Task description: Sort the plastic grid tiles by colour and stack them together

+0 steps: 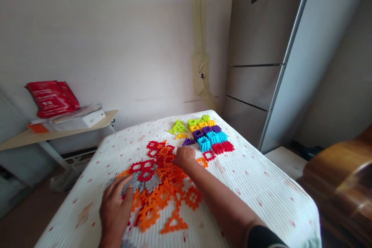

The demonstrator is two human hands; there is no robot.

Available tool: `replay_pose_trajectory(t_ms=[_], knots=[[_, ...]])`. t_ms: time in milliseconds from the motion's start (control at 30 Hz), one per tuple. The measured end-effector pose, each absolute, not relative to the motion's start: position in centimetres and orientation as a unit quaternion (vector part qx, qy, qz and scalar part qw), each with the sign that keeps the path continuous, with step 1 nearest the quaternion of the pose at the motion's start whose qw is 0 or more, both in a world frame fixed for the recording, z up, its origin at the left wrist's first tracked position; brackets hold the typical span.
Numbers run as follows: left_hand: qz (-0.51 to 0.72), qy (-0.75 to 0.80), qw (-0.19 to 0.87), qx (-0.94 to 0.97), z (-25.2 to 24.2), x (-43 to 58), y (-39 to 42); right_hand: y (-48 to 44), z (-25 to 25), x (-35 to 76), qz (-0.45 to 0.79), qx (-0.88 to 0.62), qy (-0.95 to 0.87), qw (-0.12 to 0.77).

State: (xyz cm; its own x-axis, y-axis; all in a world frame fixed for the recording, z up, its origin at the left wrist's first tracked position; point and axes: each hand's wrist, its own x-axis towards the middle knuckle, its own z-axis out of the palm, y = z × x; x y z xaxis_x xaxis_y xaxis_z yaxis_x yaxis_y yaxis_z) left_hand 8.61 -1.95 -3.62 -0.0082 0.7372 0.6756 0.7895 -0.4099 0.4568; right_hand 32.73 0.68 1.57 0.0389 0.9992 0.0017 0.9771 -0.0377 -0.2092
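Observation:
My left hand rests at the left edge of a loose pile, its thumb apart from its fingers, beside flat grey interlocking pieces. Orange toothed building pieces and red ones make up most of the pile, many with window-like holes. My right hand reaches to the pile's far right side with its fingers curled downward. What those fingers hold, if anything, is hidden beneath the hand. A red frame piece and an orange one lie just right of it.
Sorted stacks of red, light-blue, purple, yellow and lime-green pieces stand at the table's far right. A refrigerator rises behind. Red packages and a white box sit on a side shelf.

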Motion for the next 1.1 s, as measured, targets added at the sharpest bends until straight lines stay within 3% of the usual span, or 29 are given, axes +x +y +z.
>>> replay_pose_trajectory(t_ms=[200, 367, 467, 767, 933, 1100], knots=[[-0.482, -0.557, -0.035, -0.676, -3.1, 9.0, -2.5, -0.7, 3.3, 32.0, 0.029, -0.686, -0.71, 0.155], [-0.501, -0.588, -0.28, -0.57, -1.9, 10.6, -3.7, -2.5, 3.9, 29.9, 0.011, -0.519, -0.816, 0.252], [-0.528, -0.562, -0.374, -0.516, -1.3, 11.4, -4.4, -3.9, 3.2, 28.9, -0.006, -0.47, -0.839, 0.274], [-0.498, -0.486, -0.459, -0.553, -1.7, 12.7, -5.4, -6.7, 0.3, 29.3, -0.009, -0.417, -0.846, 0.332], [-0.523, -0.469, -0.508, -0.498, -2.6, 12.8, -5.2, -7.9, 0.1, 30.4, -0.013, -0.469, -0.791, 0.392], [-0.534, -0.45, -0.523, -0.489, -3.2, 12.7, -4.8, -8.5, -0.1, 30.4, -0.022, -0.5, -0.774, 0.388]])
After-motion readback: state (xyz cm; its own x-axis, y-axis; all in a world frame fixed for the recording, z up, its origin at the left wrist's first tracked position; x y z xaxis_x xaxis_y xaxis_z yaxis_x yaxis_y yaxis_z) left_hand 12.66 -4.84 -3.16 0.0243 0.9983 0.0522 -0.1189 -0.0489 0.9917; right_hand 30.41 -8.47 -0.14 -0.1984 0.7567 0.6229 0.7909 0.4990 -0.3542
